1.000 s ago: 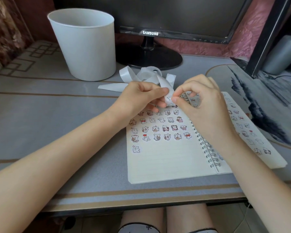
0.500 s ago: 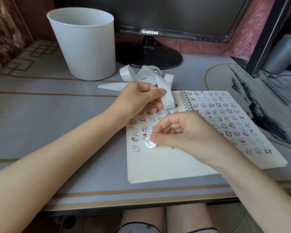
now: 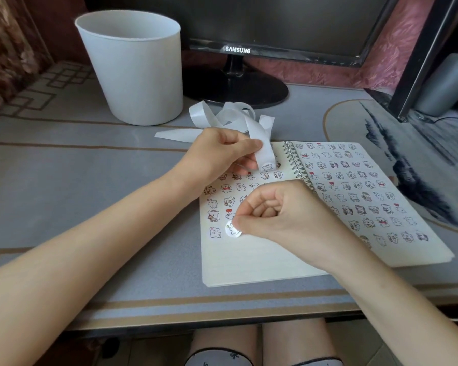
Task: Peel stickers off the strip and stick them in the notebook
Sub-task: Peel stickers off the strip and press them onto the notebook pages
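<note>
Beyond your left hand and off to its left, a white bin (image 3: 132, 72) stands on the table (image 3: 90, 207). Your left hand (image 3: 217, 154) pinches the strip (image 3: 258, 138) between thumb and curled fingers, just above its free end. There the next sticker (image 3: 267, 166) hangs over the top of the page. The used length of strip lies in loose curls on the table behind that hand.

The strip looks like thin, glossy backing paper, light and floppy. I judge it is best held close to the sticker you mean to lift. Bend the backing away so the sticker's edge stands up for a fingernail.

Between your hands and nearer to you, a round sticker (image 3: 232, 231) lies on the left page of the notebook (image 3: 249, 262), just right of the last bear in the bottom row. Your right hand (image 3: 283, 215) is curled, with thumb and forefinger closed on the sticker's right edge. Whether the sticker is fully pressed down I cannot tell.

It will weigh almost nothing, and it is limp and tacky underneath, so it is likely to fold on itself or cling to your finger. Hold it by the rim only and smooth it flat from one side.

To the right of your right hand, the facing page is already filled with rows of stickers.
</note>
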